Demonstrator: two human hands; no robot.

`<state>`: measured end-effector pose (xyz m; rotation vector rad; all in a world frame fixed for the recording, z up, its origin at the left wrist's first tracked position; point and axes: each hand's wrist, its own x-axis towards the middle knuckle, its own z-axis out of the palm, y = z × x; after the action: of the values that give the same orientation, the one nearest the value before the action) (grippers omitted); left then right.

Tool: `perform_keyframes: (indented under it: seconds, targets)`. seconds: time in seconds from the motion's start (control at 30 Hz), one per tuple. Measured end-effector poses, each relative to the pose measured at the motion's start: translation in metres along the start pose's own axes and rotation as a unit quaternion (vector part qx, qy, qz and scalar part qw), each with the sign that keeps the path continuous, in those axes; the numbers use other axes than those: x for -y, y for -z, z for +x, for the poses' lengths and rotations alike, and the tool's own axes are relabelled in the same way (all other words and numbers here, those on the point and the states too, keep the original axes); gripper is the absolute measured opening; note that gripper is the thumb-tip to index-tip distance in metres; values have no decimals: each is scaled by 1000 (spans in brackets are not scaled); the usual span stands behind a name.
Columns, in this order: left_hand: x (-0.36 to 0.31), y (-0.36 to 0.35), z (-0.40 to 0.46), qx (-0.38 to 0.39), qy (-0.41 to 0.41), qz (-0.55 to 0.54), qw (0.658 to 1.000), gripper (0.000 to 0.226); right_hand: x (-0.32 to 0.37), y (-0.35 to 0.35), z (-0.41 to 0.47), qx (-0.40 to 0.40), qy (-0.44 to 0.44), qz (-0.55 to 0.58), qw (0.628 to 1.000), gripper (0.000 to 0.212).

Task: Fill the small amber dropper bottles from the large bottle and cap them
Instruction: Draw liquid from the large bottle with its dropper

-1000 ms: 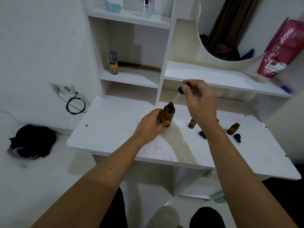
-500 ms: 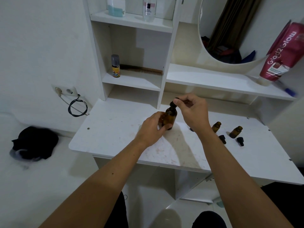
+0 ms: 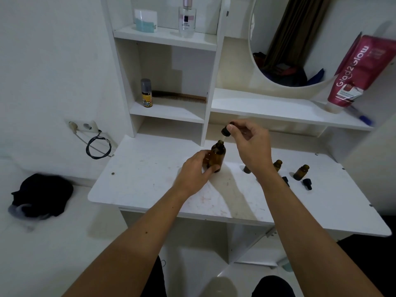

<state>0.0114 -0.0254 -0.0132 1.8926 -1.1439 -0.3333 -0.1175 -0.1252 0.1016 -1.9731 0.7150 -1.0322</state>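
Large amber bottle (image 3: 216, 156) upright on the white table (image 3: 150, 181), left hand (image 3: 196, 171) wrapped around it. Right hand (image 3: 250, 144) fingers pinch a black dropper (image 3: 225, 131) just above its neck. Small amber bottles (image 3: 301, 172) and loose caps (image 3: 306, 183) stand to the right.

The light is soft and rather dim, coming from above. The arms throw pale shadows on the white table (image 3: 150, 168). Straight lines bend at the edges from the wide lens. The far right shelf (image 3: 278, 108) looks slightly blurred.
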Motion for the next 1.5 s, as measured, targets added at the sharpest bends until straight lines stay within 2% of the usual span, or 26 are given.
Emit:
perform_keyframes:
  seconds: [0.23, 0.33, 0.43, 0.57, 0.73, 0.9, 1.1, 1.33, 1.5]
  targets:
    - [-5, 2, -10, -15, 16, 8, 1000, 56, 26, 22, 3, -86, 60, 47, 993, 17]
    - [-10, 1, -23, -97, 52, -48, 993, 58, 28, 34, -1, -97, 66, 47, 992, 17]
    - [-16, -5, -37, -146, 51, -88, 984, 44, 21, 48, -9, -100, 65, 29, 992, 16]
    - [-31, -27, -46, -76, 17, -92, 993, 32, 4, 69, -21, -115, 52, 16, 992, 19]
    - [-56, -55, -36, -6, -13, -99, 995, 48, -19, 90, -26, -134, 29, -8, 991, 21]
    - [-64, -72, -11, -7, -2, -106, 994, 57, -35, 96, -21, -139, 17, -12, 990, 20]
    - [-65, -87, 14, -25, -6, -86, 996, 55, -50, 89, -13, -129, 2, -7, 992, 16]
    - [-58, -92, 22, -18, -30, -79, 996, 31, -68, 74, -13, -73, -2, -35, 997, 14]
    - [-54, -93, 22, -17, -45, -78, 996, 28, -72, 67, -13, -71, -10, -58, 996, 8]
